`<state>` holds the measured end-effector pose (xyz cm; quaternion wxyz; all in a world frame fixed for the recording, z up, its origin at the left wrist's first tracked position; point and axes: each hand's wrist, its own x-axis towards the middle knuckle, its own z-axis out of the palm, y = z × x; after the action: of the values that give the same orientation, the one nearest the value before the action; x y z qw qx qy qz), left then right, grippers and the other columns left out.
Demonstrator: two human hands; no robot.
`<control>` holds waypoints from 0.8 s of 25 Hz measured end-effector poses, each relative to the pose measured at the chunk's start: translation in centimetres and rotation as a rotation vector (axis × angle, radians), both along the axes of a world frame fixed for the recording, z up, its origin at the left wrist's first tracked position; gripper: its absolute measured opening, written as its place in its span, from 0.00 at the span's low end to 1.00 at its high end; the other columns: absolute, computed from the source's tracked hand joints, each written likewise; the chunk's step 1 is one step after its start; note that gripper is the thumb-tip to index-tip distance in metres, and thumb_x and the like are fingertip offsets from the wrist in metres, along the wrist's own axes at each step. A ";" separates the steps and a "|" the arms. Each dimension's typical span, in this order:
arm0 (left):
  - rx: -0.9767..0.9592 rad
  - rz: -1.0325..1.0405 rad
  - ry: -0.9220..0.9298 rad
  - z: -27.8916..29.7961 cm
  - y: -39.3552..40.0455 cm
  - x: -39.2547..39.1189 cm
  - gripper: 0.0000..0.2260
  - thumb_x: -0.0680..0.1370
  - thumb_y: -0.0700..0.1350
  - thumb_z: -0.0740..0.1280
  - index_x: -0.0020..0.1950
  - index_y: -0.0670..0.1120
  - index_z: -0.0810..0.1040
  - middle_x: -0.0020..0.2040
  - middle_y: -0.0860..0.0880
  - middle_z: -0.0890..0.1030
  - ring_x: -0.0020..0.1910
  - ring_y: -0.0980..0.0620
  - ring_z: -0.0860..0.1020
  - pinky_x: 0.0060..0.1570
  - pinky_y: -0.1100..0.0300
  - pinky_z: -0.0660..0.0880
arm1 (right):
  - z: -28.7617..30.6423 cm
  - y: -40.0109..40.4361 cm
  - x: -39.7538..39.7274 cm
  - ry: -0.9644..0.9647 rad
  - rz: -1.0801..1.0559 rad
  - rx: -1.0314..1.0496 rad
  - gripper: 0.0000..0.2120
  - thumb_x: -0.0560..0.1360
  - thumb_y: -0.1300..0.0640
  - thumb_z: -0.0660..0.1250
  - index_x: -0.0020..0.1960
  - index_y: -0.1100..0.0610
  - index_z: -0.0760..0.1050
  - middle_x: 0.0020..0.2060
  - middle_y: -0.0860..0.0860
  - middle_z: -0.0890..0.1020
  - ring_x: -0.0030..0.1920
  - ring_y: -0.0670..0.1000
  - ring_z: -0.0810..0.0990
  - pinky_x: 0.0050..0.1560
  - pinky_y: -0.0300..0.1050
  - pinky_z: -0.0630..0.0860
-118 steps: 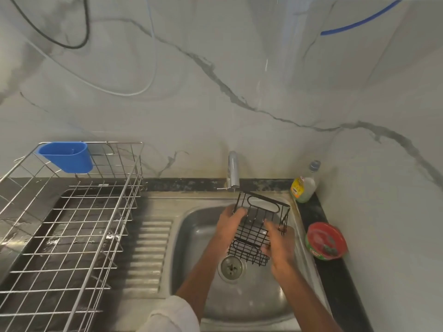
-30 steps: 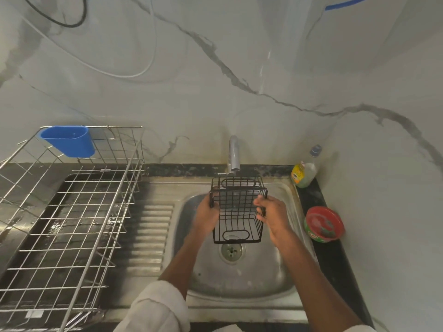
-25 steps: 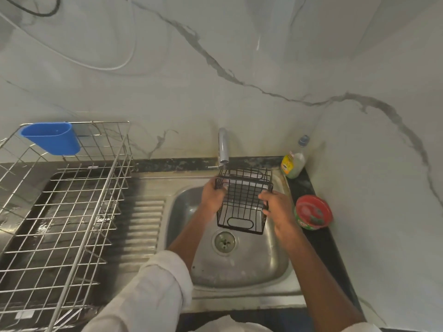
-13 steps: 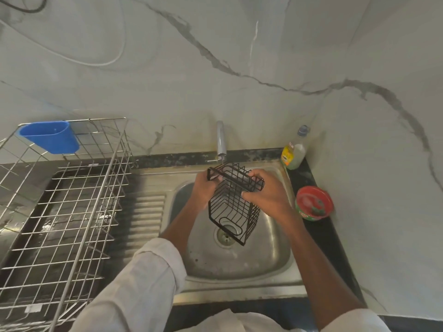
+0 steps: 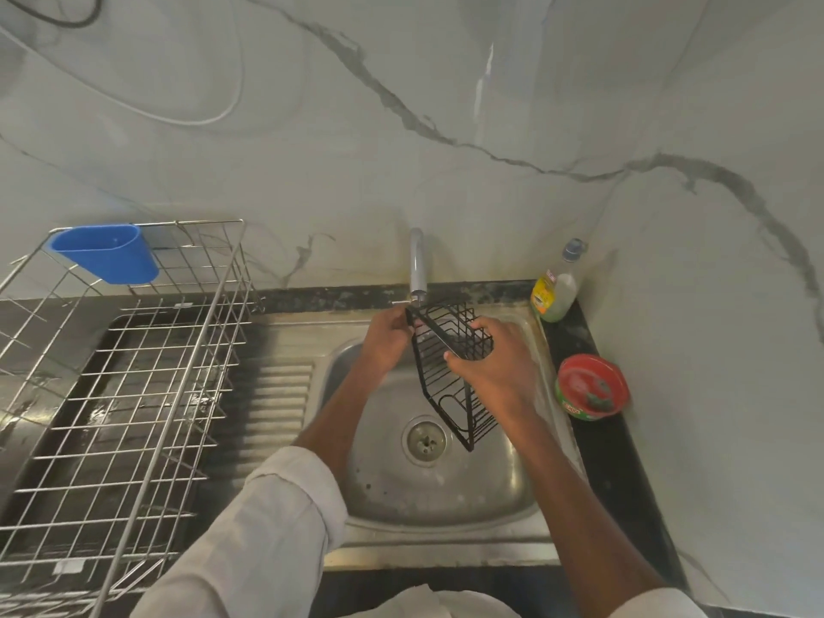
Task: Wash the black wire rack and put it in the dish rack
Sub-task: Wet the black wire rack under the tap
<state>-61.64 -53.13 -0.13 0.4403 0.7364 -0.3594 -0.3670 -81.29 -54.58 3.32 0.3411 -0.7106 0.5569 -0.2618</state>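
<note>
Over the sink basin (image 5: 446,497), the left hand (image 5: 385,339) and right hand (image 5: 497,368) each grasp the tilted black wire rack (image 5: 450,385) beneath the tap (image 5: 417,265); wet wire could slip, dropping it short of the dish rack (image 5: 133,372).

black wire rack (image 5: 450,372): thin coated metal wire, matt. sink (image 5: 446,492): stainless steel, dull sheen, spotted. dish rack (image 5: 133,394): bright chromed wire. blue cup (image 5: 105,252): smooth plastic. tap (image 5: 417,265): brushed metal. wall (image 5: 446,127): glossy veined marble. bottle (image 5: 555,292): clear plastic. sleeve (image 5: 267,528): pale woven cloth.
</note>
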 end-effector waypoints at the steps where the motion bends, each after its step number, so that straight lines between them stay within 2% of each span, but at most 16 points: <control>1: -0.007 0.039 0.021 -0.4 0.9 0.4 0.15 0.82 0.31 0.67 0.52 0.51 0.85 0.52 0.48 0.87 0.50 0.51 0.82 0.62 0.50 0.78 | 0.0 0.2 0.4 -0.016 0.041 0.011 0.29 0.66 0.44 0.81 0.64 0.44 0.76 0.63 0.43 0.77 0.59 0.46 0.77 0.52 0.44 0.74; 4: 0.004 0.186 0.107 -0.9 4.3 1.7 0.12 0.82 0.34 0.70 0.62 0.44 0.85 0.57 0.47 0.87 0.55 0.49 0.84 0.65 0.51 0.78 | 0.4 0.7 1.2 -0.111 0.195 0.033 0.27 0.66 0.51 0.82 0.62 0.44 0.78 0.60 0.43 0.78 0.59 0.46 0.79 0.49 0.33 0.70; 7: 0.005 0.261 0.088 -1.4 6.5 2.6 0.13 0.84 0.35 0.68 0.65 0.46 0.85 0.55 0.48 0.88 0.56 0.48 0.86 0.60 0.50 0.83 | 1.2 0.6 1.7 -0.124 0.336 0.123 0.30 0.69 0.57 0.81 0.67 0.45 0.75 0.62 0.40 0.77 0.60 0.42 0.76 0.46 0.22 0.64; 9: 0.015 0.264 0.003 -1.9 6.9 2.7 0.16 0.84 0.32 0.66 0.67 0.47 0.84 0.57 0.48 0.87 0.59 0.47 0.85 0.62 0.47 0.82 | 0.6 -0.4 2.3 -0.191 0.326 0.184 0.33 0.71 0.62 0.79 0.70 0.44 0.72 0.64 0.40 0.77 0.61 0.43 0.77 0.47 0.23 0.71; 11: 0.040 0.298 -0.065 -2.1 7.8 2.2 0.19 0.81 0.30 0.64 0.67 0.47 0.81 0.60 0.49 0.85 0.62 0.47 0.82 0.65 0.46 0.80 | -0.4 -1.6 3.5 -0.253 0.288 0.228 0.35 0.73 0.68 0.75 0.73 0.44 0.70 0.67 0.44 0.77 0.63 0.44 0.79 0.51 0.29 0.77; 15: 0.052 0.415 -0.068 -2.1 10.8 0.8 0.19 0.78 0.29 0.63 0.65 0.46 0.75 0.57 0.50 0.81 0.58 0.47 0.80 0.63 0.43 0.80 | -2.2 -2.2 6.5 -0.257 0.325 0.297 0.37 0.74 0.80 0.62 0.77 0.52 0.69 0.75 0.51 0.72 0.74 0.51 0.72 0.46 0.22 0.73; 17: 0.062 0.446 -0.049 -2.3 11.6 0.6 0.19 0.79 0.29 0.63 0.65 0.46 0.72 0.54 0.52 0.79 0.56 0.49 0.79 0.60 0.43 0.80 | -2.9 -2.4 7.6 -0.307 0.357 0.334 0.37 0.75 0.80 0.60 0.78 0.52 0.69 0.76 0.51 0.72 0.74 0.48 0.70 0.47 0.19 0.71; 20: 0.074 0.468 -0.044 -2.0 12.2 0.5 0.17 0.80 0.28 0.62 0.64 0.45 0.69 0.53 0.52 0.78 0.56 0.47 0.79 0.58 0.45 0.81 | -3.4 -2.9 8.4 -0.364 0.340 0.354 0.35 0.75 0.79 0.60 0.76 0.53 0.71 0.73 0.48 0.76 0.70 0.41 0.72 0.53 0.24 0.75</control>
<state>-61.11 -40.97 -2.11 0.4780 0.8231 -0.1749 -0.2517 -72.85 -57.47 -0.09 0.5929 -0.6645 0.3966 -0.2228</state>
